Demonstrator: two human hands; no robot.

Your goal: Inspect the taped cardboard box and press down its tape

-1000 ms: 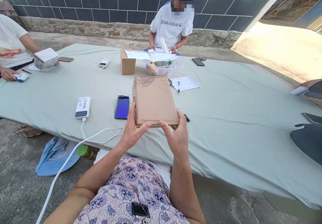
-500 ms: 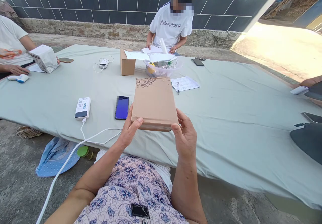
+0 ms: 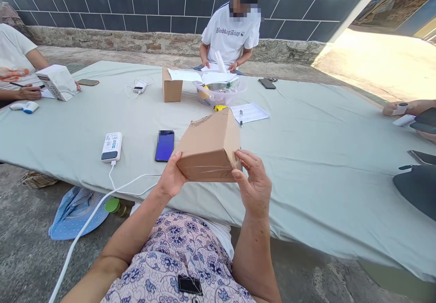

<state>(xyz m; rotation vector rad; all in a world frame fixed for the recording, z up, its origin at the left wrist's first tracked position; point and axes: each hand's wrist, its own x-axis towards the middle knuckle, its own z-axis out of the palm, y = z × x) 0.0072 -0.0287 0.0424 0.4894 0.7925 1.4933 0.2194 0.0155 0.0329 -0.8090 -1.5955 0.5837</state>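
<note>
A brown cardboard box [image 3: 207, 146] is held up over the near edge of the table, tilted so that its top, front and right sides show. Dark scribbled lines mark its far top edge, and clear tape shines on the front. My left hand [image 3: 172, 176] grips the left near corner, its thumb on the side and the other fingers hidden beneath. On the right side, my right hand [image 3: 254, 180] pinches the box's edge between thumb and fingers. Just left of the box lies a phone [image 3: 165, 146] with a blue screen.
A white power bank [image 3: 111, 147] with a cable lies left. Behind the box are a yellow tape measure [image 3: 220, 108], a paper sheet [image 3: 252, 113] with a pen, a plastic basket [image 3: 221, 95] and another cardboard box [image 3: 172, 89]. People sit across and at both sides.
The cardboard box has been turned and tipped, so its right side now shows. My right hand has shifted along that side. The yellow tape measure behind it has come into view.
</note>
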